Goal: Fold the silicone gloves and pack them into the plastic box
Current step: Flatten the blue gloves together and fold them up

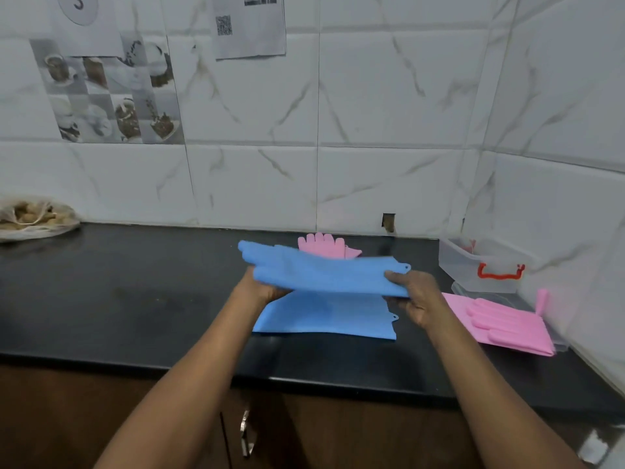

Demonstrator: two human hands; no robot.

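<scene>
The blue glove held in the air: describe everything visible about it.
The held blue glove looks like soft matte silicone. It is stretched roughly level above the counter, fingers pointing left and cuff right, with a small hanging tab at the cuff corner. The left hand takes a grip near the finger end, the right hand at the cuff. A second blue glove lies flat beneath it.

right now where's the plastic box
In the head view the plastic box sits on the black counter at the far right, against the tiled corner, just behind a pink glove.
</scene>
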